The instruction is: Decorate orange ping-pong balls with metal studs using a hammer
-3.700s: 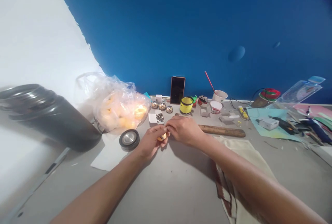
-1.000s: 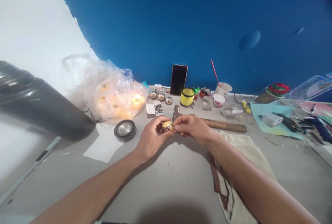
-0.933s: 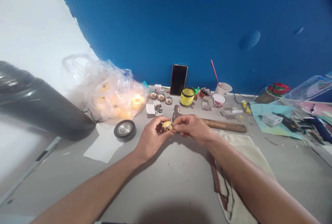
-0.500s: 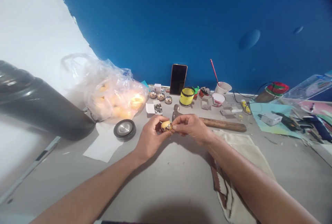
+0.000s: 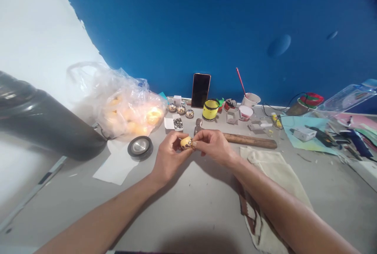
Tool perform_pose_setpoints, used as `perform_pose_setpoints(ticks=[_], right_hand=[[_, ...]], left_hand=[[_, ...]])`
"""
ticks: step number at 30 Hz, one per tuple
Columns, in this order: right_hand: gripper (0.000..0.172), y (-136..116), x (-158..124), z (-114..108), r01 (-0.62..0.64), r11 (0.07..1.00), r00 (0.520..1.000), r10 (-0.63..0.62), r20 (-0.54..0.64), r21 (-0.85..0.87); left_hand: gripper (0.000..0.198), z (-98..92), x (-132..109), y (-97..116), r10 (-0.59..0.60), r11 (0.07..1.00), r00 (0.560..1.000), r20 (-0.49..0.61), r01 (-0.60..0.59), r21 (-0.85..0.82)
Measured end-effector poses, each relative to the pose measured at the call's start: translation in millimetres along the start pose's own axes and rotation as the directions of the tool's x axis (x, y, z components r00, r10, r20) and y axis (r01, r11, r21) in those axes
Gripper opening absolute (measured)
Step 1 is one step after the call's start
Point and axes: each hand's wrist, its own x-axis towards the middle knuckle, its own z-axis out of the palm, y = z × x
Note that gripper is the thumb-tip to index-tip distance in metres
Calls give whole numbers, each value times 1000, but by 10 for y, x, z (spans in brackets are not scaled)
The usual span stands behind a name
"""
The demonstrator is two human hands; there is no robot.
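Observation:
My left hand (image 5: 168, 156) is closed around a small yellow ball (image 5: 185, 142), held between thumb and fingers just above the table. Shiny metal thumbtack heads cover the ball's lower side. My right hand (image 5: 212, 145) pinches thumb and forefinger together against the ball's right side; whatever lies between those fingertips is too small to make out. Just beyond my left hand is a small white box (image 5: 177, 123) of thumbtacks, its flap open. Three balls (image 5: 181, 110) studded all over with shiny heads sit behind the box.
A hammer (image 5: 249, 140) lies beyond my right hand, near a folded cream cloth (image 5: 273, 179). A phone (image 5: 201, 90) leans on the blue wall beside a yellow cup (image 5: 210, 109). Left stand a round black lid (image 5: 140, 147), a plastic bag (image 5: 126, 105) of yellow balls and a dark cylinder (image 5: 47, 116).
The ball has turned slightly in my left hand, showing more bare yellow on top. My right fingertips stay at its right side. The whole view has shifted a little.

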Motion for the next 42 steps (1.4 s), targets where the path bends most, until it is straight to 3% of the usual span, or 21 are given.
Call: perform_pose_setpoints(ticks=[5,11,18,21,23,26,29,31,34,37,42], right_hand=[[19,25,6,-57,-1,997,997,-5,82,73],[35,74,63,-163,-1,958,990,-40,138,285],[30,70,43,-98,44,997,997,-40,68,-57],[33,54,67,-161,93,993,995,-90,54,-65],[30,66,103,-238,118,975,990,-129,-49,-189],[13,133,163,-343,79,806,954,-231,-190,-586],[28,232,213,-389,31,491,966,-237,-100,-871],[29,285,238,-390,8,368,985,-162,-55,-930],[21,319,263,-371,-11,299,992,-117,-48,-954],[16,299,258,-360,-8,259,987,-156,-49,-966],[19,201,183,-399,29,376,962,-260,-76,-926]], left_hand=[[31,12,-5,37,-68,994,995,69,73,-77],[42,11,46,-14,-110,959,981,160,147,-243],[34,6,32,-20,-83,973,984,160,115,-198],[39,12,40,-9,-120,937,967,225,185,-297],[42,7,59,-2,-165,911,951,260,248,-330],[49,-19,96,0,-211,903,947,241,283,-322],[53,-49,130,-9,-196,931,960,198,246,-270],[55,-61,143,-18,-181,943,969,169,220,-250],[51,-71,159,-36,-187,952,970,159,218,-215],[47,-83,189,-69,-189,964,970,150,213,-162],[42,-104,250,-145,-149,987,985,92,154,-52]])
